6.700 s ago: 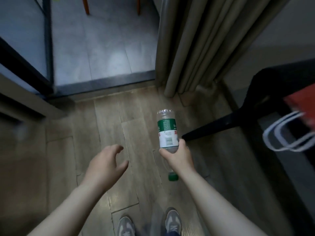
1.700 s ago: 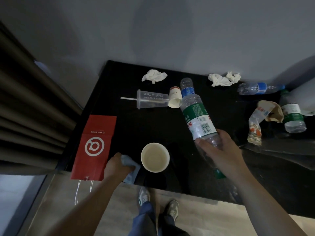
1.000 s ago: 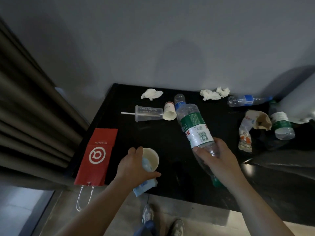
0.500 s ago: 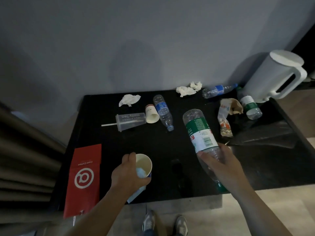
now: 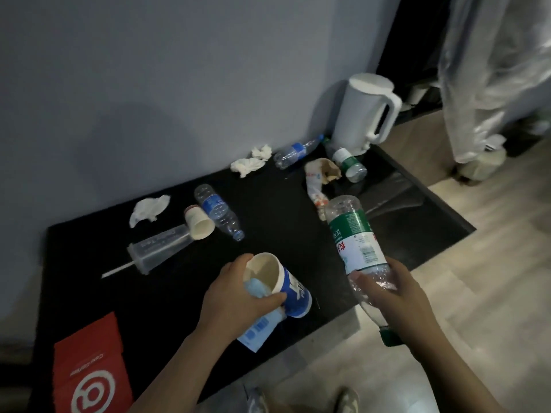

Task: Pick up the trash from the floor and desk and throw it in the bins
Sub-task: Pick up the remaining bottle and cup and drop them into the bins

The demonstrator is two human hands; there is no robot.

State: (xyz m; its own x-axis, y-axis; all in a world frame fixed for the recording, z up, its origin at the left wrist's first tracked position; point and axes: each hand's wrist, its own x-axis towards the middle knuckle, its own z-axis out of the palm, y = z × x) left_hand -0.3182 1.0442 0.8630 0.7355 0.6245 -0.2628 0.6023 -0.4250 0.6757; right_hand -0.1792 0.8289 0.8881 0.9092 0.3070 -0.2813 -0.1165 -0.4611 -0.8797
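Trash update: two pieces are up in my hands, the rest lies on the desk (image 5: 283, 210). My left hand (image 5: 238, 296) is curled round the rim of the blue paper cup (image 5: 290, 289) just over the front edge. It also pins a pale blue wrapper (image 5: 256, 332) against the cup, so one hand carries both. The cup is tipped mouth toward me and looks empty, so I doubt anything spills. My right hand (image 5: 393, 296) is wrapped round the green-label bottle (image 5: 354, 239) at its neck end, cap down and base up, partly past the front edge over the floor (image 5: 447, 263) — not elegant, but probably a firm hold for the walk to a bin.

Still lying there:
- Left of the middle, a clear straw cup (image 5: 158, 248), a little white cup (image 5: 199, 223) and a blue-label bottle (image 5: 219, 211) are bunched together.
- A tissue (image 5: 149, 208) sits behind them, and more tissues (image 5: 247, 165) sit by the back edge.
- Another clear bottle (image 5: 295, 152), a crumpled food wrapper (image 5: 320, 180) and a short green-banded bottle (image 5: 348, 163) crowd the back right corner beside a white kettle (image 5: 366, 114).
- A red paper bag (image 5: 89, 371) lies flat at the front left corner.

The desk is glossy black, backed against a grey wall (image 5: 179, 70), and the floor is wood-look. The room's dim, clear plastic sheeting (image 5: 492, 70) hangs off to the right — can't make out a bin for sure
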